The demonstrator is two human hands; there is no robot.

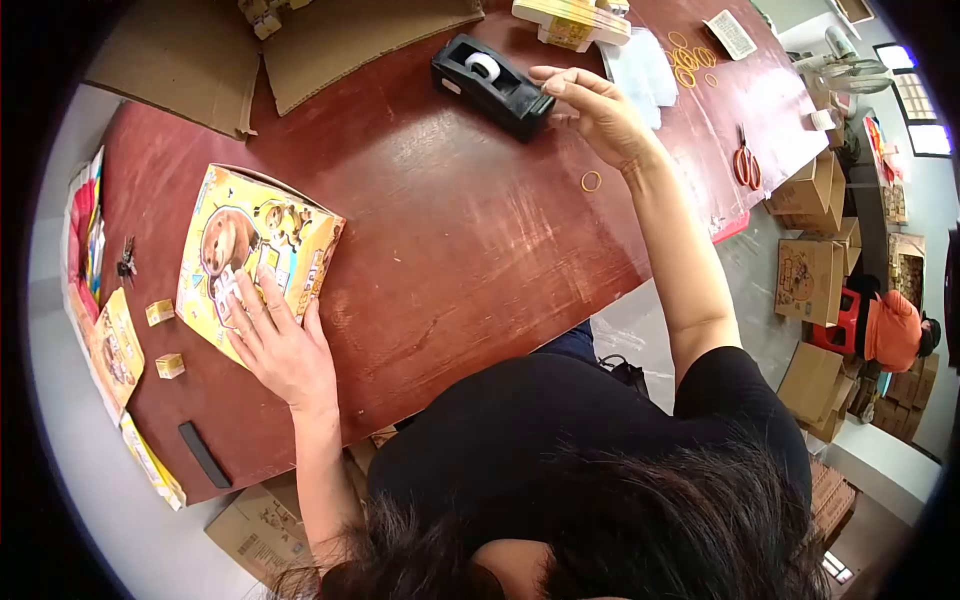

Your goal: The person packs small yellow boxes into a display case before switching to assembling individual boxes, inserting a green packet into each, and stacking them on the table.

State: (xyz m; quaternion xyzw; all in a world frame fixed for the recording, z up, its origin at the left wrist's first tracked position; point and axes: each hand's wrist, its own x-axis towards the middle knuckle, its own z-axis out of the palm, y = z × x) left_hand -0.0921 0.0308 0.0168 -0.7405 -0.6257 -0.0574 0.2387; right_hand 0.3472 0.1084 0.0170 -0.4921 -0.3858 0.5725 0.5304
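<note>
A yellow printed cardboard box [205,250] with a cartoon animal on it lies at an angle on the left of the table. My left hand [285,350] rests flat on its front face, fingers stretched out and spread. Farther back stands a black tape dispenser [500,98] with a white-cored roll [482,67] in it. My right hand [600,115] is at the dispenser's cutter end, thumb and fingers drawn together. Whether tape is between those fingertips is too small to tell.
On the dark red table [440,250] are rubber bands [685,65], red-handled scissors [746,166], tiny yellow boxes [170,366], a black bar [204,455] and keys [126,260]. An open carton [350,45] stands behind. A person in orange [893,330] sits at far right near cartons.
</note>
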